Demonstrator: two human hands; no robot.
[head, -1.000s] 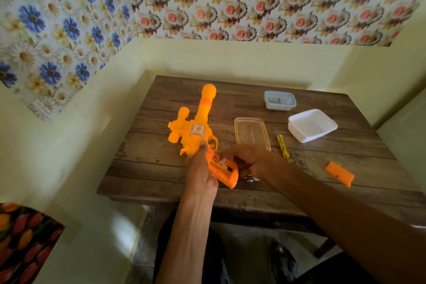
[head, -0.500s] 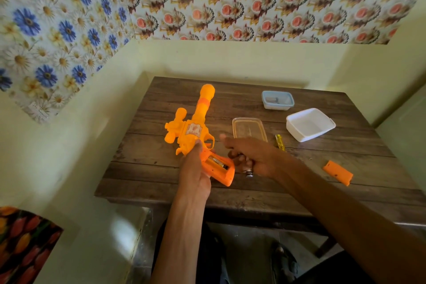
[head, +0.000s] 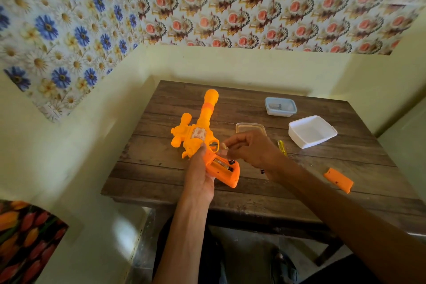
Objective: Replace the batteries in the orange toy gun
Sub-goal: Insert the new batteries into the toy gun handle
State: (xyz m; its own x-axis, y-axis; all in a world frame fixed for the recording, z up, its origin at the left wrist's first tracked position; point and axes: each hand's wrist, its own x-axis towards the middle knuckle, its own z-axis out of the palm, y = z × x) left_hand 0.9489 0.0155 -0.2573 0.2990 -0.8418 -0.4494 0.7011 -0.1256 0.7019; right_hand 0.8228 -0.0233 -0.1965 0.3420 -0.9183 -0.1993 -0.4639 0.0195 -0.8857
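Note:
The orange toy gun (head: 202, 127) lies on the wooden table (head: 161, 168), barrel pointing away. My left hand (head: 199, 175) grips its handle, tilting it so the open battery compartment (head: 222, 165) faces up with a battery visible inside. My right hand (head: 250, 148) hovers just right of the trigger guard, its fingertips pinched on a small pale object (head: 224, 145), likely a battery. Another small dark battery (head: 262, 171) lies on the table under my right wrist. The orange battery cover (head: 338, 180) rests at the right.
A clear plastic lid (head: 250, 127) lies behind my right hand, a yellow screwdriver (head: 282, 147) beside it. A white tray (head: 311, 131) and a small blue box (head: 280, 106) sit at the back right. Walls close the table's left and far sides.
My right hand has lifted out of the battery compartment and risen toward the trigger guard with a small object pinched. My left hand has tipped the gun handle upward.

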